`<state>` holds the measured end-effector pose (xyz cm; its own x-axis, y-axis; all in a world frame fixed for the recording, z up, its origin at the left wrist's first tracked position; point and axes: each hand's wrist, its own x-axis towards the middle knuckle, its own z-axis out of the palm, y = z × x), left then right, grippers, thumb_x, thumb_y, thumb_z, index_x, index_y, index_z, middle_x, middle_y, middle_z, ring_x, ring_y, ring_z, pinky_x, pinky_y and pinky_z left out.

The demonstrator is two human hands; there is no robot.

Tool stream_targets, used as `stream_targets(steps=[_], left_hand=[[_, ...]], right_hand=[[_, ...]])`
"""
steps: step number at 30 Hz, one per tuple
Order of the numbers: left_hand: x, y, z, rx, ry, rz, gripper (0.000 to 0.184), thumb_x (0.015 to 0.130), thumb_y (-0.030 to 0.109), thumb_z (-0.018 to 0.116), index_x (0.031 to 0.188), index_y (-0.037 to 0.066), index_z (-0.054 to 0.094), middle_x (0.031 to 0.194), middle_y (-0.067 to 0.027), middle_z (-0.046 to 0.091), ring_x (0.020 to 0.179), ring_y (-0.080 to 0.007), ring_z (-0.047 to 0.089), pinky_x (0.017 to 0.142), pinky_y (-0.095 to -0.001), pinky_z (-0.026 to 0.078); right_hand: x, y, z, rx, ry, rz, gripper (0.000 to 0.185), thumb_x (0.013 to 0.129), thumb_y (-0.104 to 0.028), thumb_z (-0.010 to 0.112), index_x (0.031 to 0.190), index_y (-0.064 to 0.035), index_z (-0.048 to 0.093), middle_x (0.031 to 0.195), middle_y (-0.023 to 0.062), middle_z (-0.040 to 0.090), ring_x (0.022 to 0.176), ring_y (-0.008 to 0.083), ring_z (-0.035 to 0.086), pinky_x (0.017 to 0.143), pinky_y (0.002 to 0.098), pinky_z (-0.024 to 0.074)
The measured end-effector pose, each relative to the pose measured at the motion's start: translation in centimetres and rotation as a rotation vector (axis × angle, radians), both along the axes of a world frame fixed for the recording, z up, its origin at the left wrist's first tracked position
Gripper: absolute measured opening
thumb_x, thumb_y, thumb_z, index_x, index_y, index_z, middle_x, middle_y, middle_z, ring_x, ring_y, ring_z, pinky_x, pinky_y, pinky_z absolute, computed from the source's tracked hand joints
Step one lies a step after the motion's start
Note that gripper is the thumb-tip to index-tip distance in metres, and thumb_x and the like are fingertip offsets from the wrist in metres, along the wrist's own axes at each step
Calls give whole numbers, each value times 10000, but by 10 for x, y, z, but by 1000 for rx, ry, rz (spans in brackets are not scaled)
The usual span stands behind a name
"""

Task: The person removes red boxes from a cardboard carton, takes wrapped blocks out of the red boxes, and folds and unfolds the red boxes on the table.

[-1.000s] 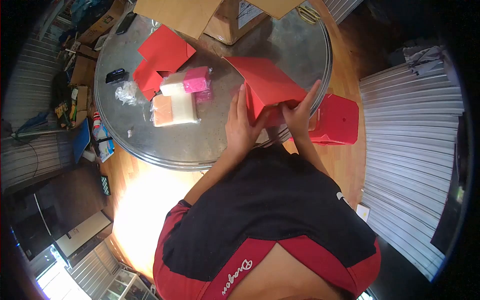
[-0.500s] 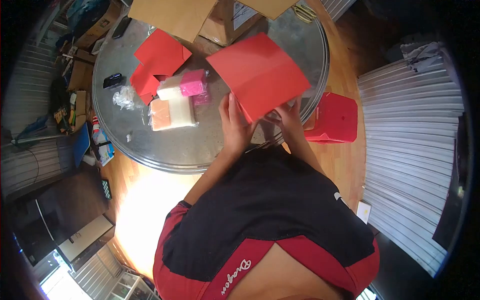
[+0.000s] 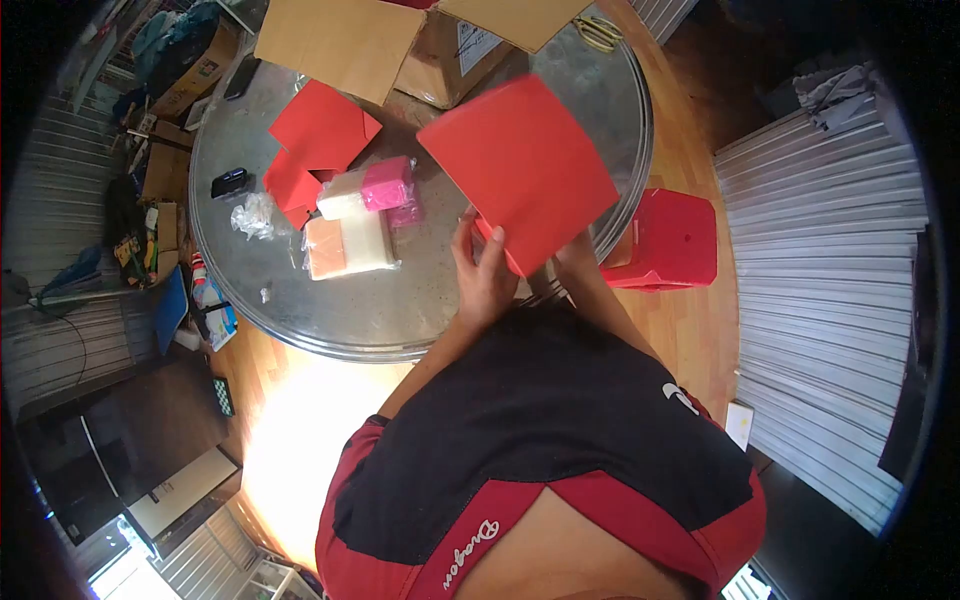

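A red cardboard box (image 3: 530, 170) is tilted above the near right part of the round table, its broad smooth face toward me. My left hand (image 3: 485, 270) grips its lower left edge, with the thumb on the near side. Most of my right hand (image 3: 574, 256) is hidden under the box's lower right edge, where it holds on from below. To the left lies another red cardboard piece (image 3: 325, 130), flat with cut flaps. Beside it are plastic-wrapped blocks: a pink one (image 3: 387, 184), a white one (image 3: 368, 245) and a peach one (image 3: 325, 250).
An open brown carton (image 3: 430, 75) stands at the back of the metal table (image 3: 340, 315). Scissors (image 3: 598, 34) lie at the far right edge. Crumpled clear plastic (image 3: 253, 215) and a small black object (image 3: 229, 183) are at the left. A red stool (image 3: 675, 240) stands right of the table.
The red box has turned a little and its lower corner has come nearer to me. My left thumb now shows on its edge; my right hand has slipped further out of sight beneath it.
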<state>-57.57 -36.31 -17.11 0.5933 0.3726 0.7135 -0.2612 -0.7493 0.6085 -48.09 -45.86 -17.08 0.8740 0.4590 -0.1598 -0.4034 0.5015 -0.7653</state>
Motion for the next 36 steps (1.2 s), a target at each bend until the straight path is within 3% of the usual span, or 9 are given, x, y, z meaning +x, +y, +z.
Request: stream_targets(steps=[6, 9, 11, 21, 28, 30, 33, 34, 36], left_hand=[[6, 7, 10, -242, 250, -1, 858, 708, 108, 698, 1346, 49, 127, 1265, -213, 281, 1179, -326, 354, 932, -418, 381], [12, 15, 22, -695, 235, -175, 941, 657, 196, 750, 1347, 20, 135, 1319, -248, 258, 1185, -311, 377, 906, -403, 399], [11, 17, 26, -715, 244, -195, 965, 652, 225, 755, 1348, 10, 122, 1305, -248, 292, 1163, -297, 406, 890, -389, 412], [14, 28, 30, -819, 291, -74, 903, 629, 206, 769, 1290, -92, 231, 1137, -220, 491, 974, -213, 537, 812, -316, 454], [11, 55, 8, -897, 402, -95, 778, 695, 327, 711, 1234, -101, 350, 1067, -208, 544, 908, -211, 564, 775, -284, 453], [8, 62, 14, -1256, 578, -59, 763, 711, 369, 688, 1234, -83, 366, 1086, -202, 541, 891, -200, 562, 767, -280, 447], [9, 56, 4, -1060, 491, -36, 781, 710, 377, 684, 1258, -60, 341, 1147, -224, 491, 978, -253, 529, 827, -325, 424], [8, 53, 5, -1062, 489, -35, 781, 710, 377, 684, 1258, -60, 341, 1147, -224, 491, 978, -253, 529, 827, -325, 424], [6, 49, 15, -276, 445, 229, 872, 699, 369, 692, 1311, -43, 229, 1223, -253, 399, 1100, -325, 443, 897, -374, 373]], right_hand=[[-1, -5, 37, -355, 11, 122, 937, 747, 45, 552, 1336, -190, -137, 1324, 134, 234, 1092, 249, 444, 801, 312, 468], [-4, -9, 28, -295, -167, 95, 1007, 731, 66, 525, 1309, -196, -257, 1342, 158, 181, 1166, 249, 371, 861, 338, 435], [-5, -9, 30, -264, -438, 63, 1029, 720, 98, 489, 1276, -202, -322, 1357, 168, 160, 1210, 248, 309, 931, 361, 371], [-7, -1, 45, -137, -560, 169, 993, 694, 149, 413, 1285, -175, -316, 1374, 159, 152, 1218, 223, 300, 967, 339, 303], [-6, -18, 35, -396, -521, 391, 909, 691, 99, 430, 1351, -114, -158, 1309, 117, 239, 1108, 174, 371, 885, 273, 350], [-10, -21, 31, -466, -445, 517, 882, 694, 90, 451, 1368, -89, -90, 1253, 82, 294, 1019, 128, 414, 831, 251, 380], [-19, -17, 38, -354, -396, 364, 832, 696, 58, 462, 1371, -70, -6, 1169, 63, 334, 929, 99, 413, 785, 242, 386], [-14, -20, 33, -427, -492, 331, 807, 697, 57, 440, 1368, -41, 2, 1282, 105, 241, 1087, 147, 327, 873, 262, 330], [-10, -18, 34, -495, -593, 297, 785, 698, 56, 418, 1365, -12, 10, 1396, 147, 148, 1244, 196, 242, 960, 282, 273]])
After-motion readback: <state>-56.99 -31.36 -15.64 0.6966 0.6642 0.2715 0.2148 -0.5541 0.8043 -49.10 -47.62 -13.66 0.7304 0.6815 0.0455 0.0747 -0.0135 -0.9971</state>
